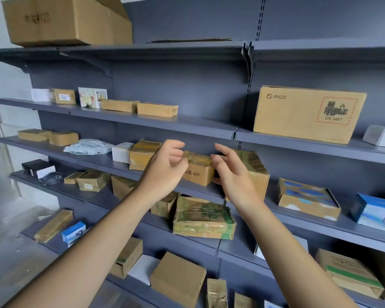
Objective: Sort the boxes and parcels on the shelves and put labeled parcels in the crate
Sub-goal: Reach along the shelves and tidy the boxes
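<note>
Hands flank the small XF box [198,172], my landmark. The left hand [165,167] hangs at its left end, fingers loosely curled; I cannot tell whether they grip it. The right hand [231,174] is at its right end, fingers spread and half straightened, thumb low by the corner, closed on nothing. Left of the XF box along the same shelf [91,160] I count one taped brown box [142,154], one white box [120,152], one bagged parcel [88,147] and two plain brown boxes [62,138]. Just right stands one larger taped box [256,167]. The XF box sits at the shelf's front lip, with open room above it up to the next shelf [187,125].
</note>
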Tool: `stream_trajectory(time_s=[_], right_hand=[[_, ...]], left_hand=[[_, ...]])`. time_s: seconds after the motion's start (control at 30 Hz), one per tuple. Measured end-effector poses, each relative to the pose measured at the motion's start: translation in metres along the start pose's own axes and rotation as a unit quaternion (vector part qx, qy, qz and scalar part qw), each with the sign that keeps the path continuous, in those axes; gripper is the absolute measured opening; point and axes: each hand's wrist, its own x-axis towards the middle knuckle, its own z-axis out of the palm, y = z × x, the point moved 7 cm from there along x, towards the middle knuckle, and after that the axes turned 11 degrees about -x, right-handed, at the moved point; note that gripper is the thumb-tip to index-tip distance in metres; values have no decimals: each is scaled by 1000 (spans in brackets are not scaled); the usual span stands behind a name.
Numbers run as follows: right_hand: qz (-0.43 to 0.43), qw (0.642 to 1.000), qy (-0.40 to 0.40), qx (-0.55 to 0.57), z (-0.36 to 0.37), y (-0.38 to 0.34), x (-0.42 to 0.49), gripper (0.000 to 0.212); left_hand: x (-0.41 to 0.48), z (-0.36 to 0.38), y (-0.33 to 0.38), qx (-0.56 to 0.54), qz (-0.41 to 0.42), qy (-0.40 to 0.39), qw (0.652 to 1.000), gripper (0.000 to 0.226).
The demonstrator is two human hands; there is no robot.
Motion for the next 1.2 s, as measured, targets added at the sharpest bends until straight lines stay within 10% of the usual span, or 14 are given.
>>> stream_trajectory(time_s=[0.8,1.2], right_hand=[[-83,995,12,-62,129,29,359,34],[-21,963,5,-269,194,58,478,47]], left_hand=[[335,-93,-117,108,63,23,992,35],[497,-155,-216,161,44,7,986,36]])
